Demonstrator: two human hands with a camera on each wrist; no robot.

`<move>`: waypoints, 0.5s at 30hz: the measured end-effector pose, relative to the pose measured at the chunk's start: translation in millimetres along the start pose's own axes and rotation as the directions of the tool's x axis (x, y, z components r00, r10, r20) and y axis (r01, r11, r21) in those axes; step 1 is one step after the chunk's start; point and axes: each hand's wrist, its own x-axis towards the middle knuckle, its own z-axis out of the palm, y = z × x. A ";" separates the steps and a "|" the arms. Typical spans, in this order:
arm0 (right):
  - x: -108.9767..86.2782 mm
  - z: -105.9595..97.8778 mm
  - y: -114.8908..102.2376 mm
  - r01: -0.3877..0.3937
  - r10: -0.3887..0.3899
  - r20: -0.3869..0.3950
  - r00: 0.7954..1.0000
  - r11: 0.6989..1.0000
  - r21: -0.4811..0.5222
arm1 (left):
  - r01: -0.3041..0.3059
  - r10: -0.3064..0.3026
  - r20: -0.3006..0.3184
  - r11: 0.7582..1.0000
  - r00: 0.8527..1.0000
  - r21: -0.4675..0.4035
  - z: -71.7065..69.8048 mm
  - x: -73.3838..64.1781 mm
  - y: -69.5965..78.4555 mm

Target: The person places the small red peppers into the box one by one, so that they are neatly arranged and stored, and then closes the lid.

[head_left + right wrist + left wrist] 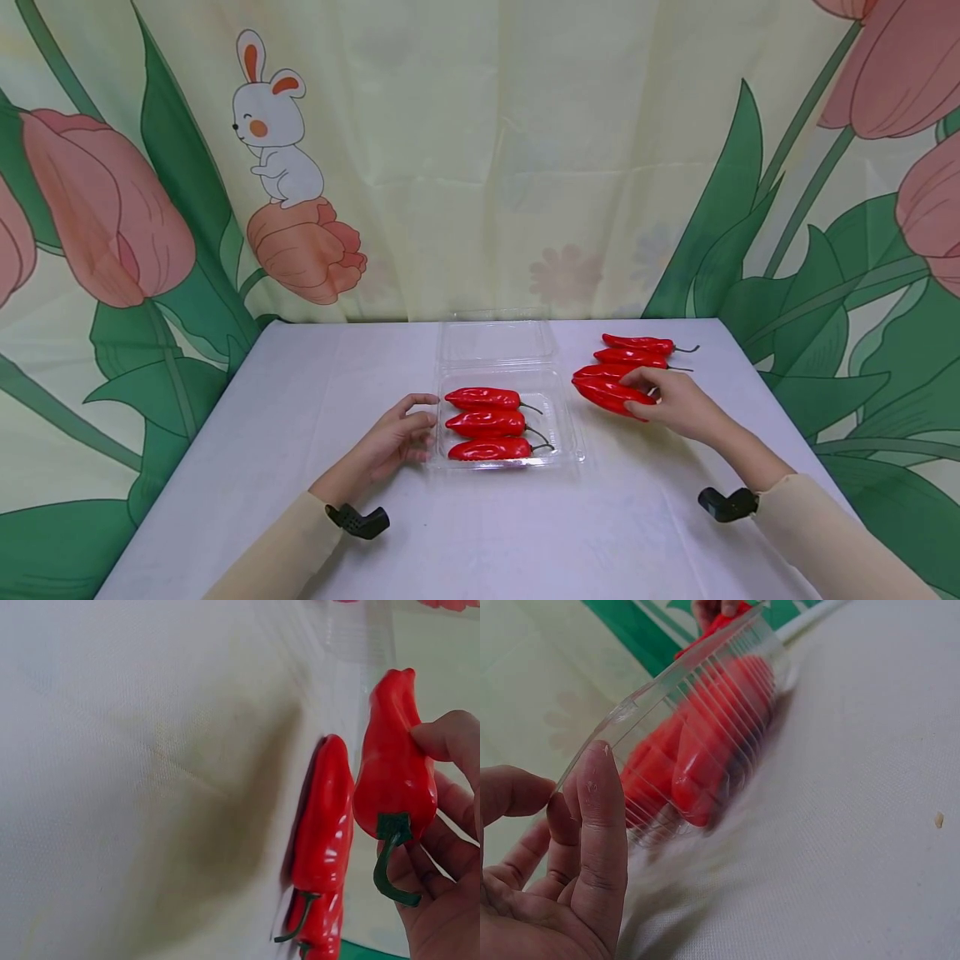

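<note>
My right hand (681,402) pinches a red chili pepper (602,394) between thumb and fingers. In the right wrist view this pepper (394,761) is off the cloth, its green stem pointing down the frame. Beside it lie three more red peppers (633,357) in a column, stems to the right. My left hand (393,437) holds the left rim of a clear plastic container (566,417), thumb and a bent finger at the edge in the left wrist view. Inside the container, three red peppers (486,424) lie side by side, stems also to the right.
The container's transparent lid (495,340) is folded back toward the far table edge. A white cloth covers the table (480,533). Behind it hangs a curtain (480,167) printed with tulips and a rabbit.
</note>
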 end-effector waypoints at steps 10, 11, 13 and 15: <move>0.8 2.6 -10.1 0.019 -0.019 -0.010 1.000 1.000 0.003 | 0.004 -0.004 0.002 1.000 1.000 -0.004 0.2 -1.5 0.8; 0.7 2.9 -11.7 0.025 -0.025 -0.011 1.000 1.000 0.005 | 0.005 -0.005 0.002 1.000 1.000 -0.005 0.1 -1.7 0.9; 0.8 3.8 -14.5 0.034 -0.034 -0.011 0.999 0.999 0.009 | 0.006 -0.006 0.001 1.000 1.000 -0.009 0.3 -1.8 1.2; 1.0 4.5 -16.6 0.040 -0.040 -0.011 0.999 0.999 0.009 | 0.007 -0.007 -0.002 1.000 1.000 -0.011 0.4 -1.8 1.4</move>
